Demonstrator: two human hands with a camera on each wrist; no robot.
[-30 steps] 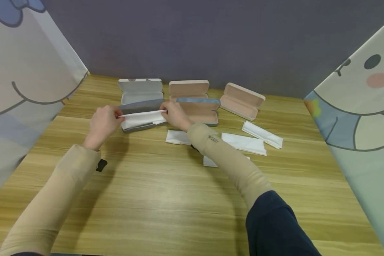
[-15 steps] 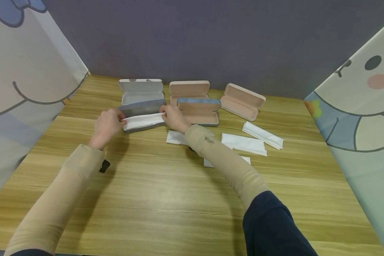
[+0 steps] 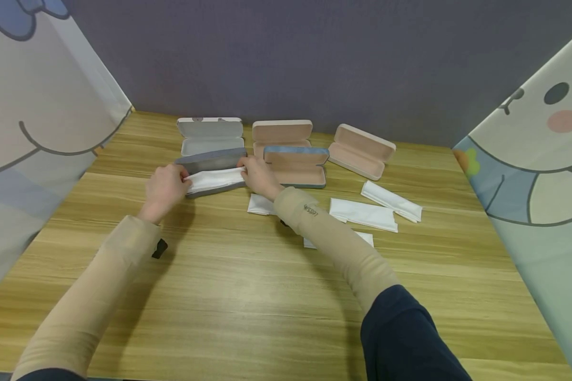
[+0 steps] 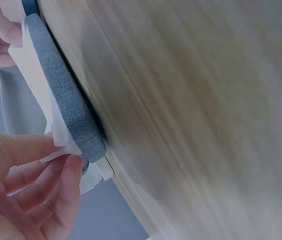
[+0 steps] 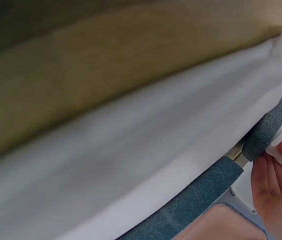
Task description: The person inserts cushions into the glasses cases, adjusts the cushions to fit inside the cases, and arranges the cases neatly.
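A folded white cloth (image 3: 215, 180) lies lengthwise in the base of an opened grey glasses case (image 3: 212, 160). At its left end, my left hand (image 3: 164, 190) pinches the cloth. In the left wrist view, the thumb and fingers of the left hand (image 4: 31, 185) hold a cloth corner just above the case's fabric-covered wall (image 4: 68, 90). My right hand (image 3: 259, 175) grips the opposite end near the case's right edge. The right wrist view shows the right hand (image 5: 278, 195) with white cloth between thumb and fingers. Part of the case's base is hidden under the cloth.
Behind and beside stand more opened cases: one grey-lined (image 3: 209, 127), one pink-lined (image 3: 282, 127), one blue-rimmed (image 3: 296, 174), one at an angle (image 3: 359, 151). Several folded white cloths lie to the right, including a wide one (image 3: 362, 213) and a narrow one (image 3: 392, 201).
The cloth has come down lower into the grey case. My left hand has shifted rightward and slightly down with its end; my right hand has moved only a little.
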